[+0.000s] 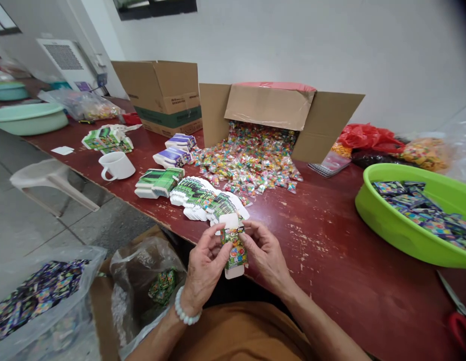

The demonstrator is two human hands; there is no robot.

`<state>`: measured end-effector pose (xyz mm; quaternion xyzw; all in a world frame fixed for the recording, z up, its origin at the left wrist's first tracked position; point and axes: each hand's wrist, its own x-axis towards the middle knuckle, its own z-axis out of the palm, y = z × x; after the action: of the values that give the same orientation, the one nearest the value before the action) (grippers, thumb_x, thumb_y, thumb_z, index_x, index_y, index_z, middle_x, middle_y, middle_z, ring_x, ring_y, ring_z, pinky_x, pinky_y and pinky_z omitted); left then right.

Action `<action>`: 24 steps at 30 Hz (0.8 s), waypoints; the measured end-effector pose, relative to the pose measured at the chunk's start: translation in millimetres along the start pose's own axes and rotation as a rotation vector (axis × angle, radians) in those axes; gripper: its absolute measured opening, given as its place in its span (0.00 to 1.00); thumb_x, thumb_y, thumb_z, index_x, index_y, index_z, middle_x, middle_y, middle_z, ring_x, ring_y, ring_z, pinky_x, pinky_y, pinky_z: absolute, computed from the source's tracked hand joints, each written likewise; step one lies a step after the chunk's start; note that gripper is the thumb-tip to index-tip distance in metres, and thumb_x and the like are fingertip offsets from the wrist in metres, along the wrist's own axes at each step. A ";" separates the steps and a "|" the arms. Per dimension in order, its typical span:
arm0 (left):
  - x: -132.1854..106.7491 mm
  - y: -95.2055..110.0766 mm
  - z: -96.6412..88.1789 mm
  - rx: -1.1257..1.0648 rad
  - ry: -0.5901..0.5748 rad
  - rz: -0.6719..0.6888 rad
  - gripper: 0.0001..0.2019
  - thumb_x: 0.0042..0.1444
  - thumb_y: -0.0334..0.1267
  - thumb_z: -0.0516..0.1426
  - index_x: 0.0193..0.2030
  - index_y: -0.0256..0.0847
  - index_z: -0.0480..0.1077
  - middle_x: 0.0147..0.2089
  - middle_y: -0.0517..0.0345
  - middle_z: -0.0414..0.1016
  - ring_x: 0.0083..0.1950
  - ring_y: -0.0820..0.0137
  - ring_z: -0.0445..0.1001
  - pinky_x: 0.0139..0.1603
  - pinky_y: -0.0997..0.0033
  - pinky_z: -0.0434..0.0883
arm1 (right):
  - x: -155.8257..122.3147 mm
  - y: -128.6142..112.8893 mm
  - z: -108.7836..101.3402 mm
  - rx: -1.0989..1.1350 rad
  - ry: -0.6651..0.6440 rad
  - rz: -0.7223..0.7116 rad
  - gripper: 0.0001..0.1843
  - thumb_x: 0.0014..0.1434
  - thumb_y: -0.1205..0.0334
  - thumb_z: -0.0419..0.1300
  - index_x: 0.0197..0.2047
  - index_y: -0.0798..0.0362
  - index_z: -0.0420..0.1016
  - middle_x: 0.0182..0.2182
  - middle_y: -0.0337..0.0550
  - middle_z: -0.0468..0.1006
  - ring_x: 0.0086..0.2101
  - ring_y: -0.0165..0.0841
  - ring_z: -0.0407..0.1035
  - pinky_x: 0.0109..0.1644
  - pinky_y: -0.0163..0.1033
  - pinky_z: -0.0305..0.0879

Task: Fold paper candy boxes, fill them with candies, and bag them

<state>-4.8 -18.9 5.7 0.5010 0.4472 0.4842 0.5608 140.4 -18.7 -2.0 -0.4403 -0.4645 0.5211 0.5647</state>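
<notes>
Between my two hands is a small green printed candy carton [236, 250] with white flaps sticking out at its top and bottom. My left hand [208, 258], wearing a bead bracelet [185, 312] at the wrist, pinches its left side with the thumb across the front. On the right edge, the thumb and fingers of my right hand [265, 253] grip it too. Just beyond it a fanned row of flat green cartons [202, 196] lies on the table. A stack of green cartons [160, 182] sits to the left of that row.
Wrapped candies [251, 160] spill from a tipped cardboard box [270, 106] at the back. A lime green basin [406, 240] of small packets stands right, with scissors [458, 311] in front. A white mug [118, 166] is left. Below the table edge is a bag-lined box [142, 271].
</notes>
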 end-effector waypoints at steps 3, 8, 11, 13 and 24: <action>4.1 5.5 -2.7 0.016 -0.059 -0.053 0.16 0.53 0.41 0.62 0.46 0.41 0.66 0.36 0.58 0.78 0.36 0.70 0.76 0.39 0.74 0.72 | 4.9 -5.8 -7.7 -0.073 -0.041 -0.011 0.11 0.57 0.53 0.61 0.40 0.51 0.72 0.32 0.39 0.73 0.33 0.32 0.66 0.39 0.37 0.64; 8.8 8.9 -3.4 0.094 -0.107 -0.055 0.10 0.54 0.43 0.60 0.37 0.39 0.69 0.34 0.59 0.76 0.35 0.71 0.72 0.37 0.76 0.69 | 17.6 -11.8 -21.4 -0.145 -0.155 0.056 0.14 0.52 0.53 0.65 0.25 0.54 0.72 0.26 0.37 0.73 0.29 0.30 0.65 0.37 0.36 0.62; 10.1 7.3 -4.2 0.155 -0.123 -0.010 0.09 0.56 0.43 0.59 0.35 0.39 0.70 0.31 0.61 0.73 0.33 0.73 0.70 0.35 0.77 0.67 | 21.1 -9.0 -22.0 -0.015 -0.110 0.101 0.15 0.45 0.54 0.70 0.33 0.53 0.74 0.26 0.36 0.74 0.28 0.29 0.67 0.36 0.36 0.64; 10.5 5.4 -4.9 0.138 -0.131 0.000 0.09 0.56 0.43 0.60 0.34 0.39 0.69 0.32 0.62 0.72 0.34 0.74 0.69 0.36 0.77 0.66 | 20.8 -7.6 -21.4 0.031 -0.112 0.100 0.20 0.44 0.56 0.71 0.40 0.51 0.74 0.27 0.35 0.75 0.29 0.29 0.69 0.36 0.36 0.65; 2.1 7.4 8.6 -0.397 -0.256 -0.459 0.24 0.56 0.56 0.56 0.50 0.39 0.65 0.32 0.57 0.75 0.24 0.71 0.73 0.25 0.72 0.70 | 10.2 -16.1 -24.2 -0.337 -0.195 -0.216 0.07 0.58 0.58 0.62 0.33 0.52 0.75 0.32 0.42 0.76 0.32 0.33 0.69 0.38 0.39 0.66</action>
<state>3.2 -17.7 13.9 0.3248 0.3711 0.3558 0.7939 167.4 -10.0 10.2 -0.4237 -0.6417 0.4127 0.4882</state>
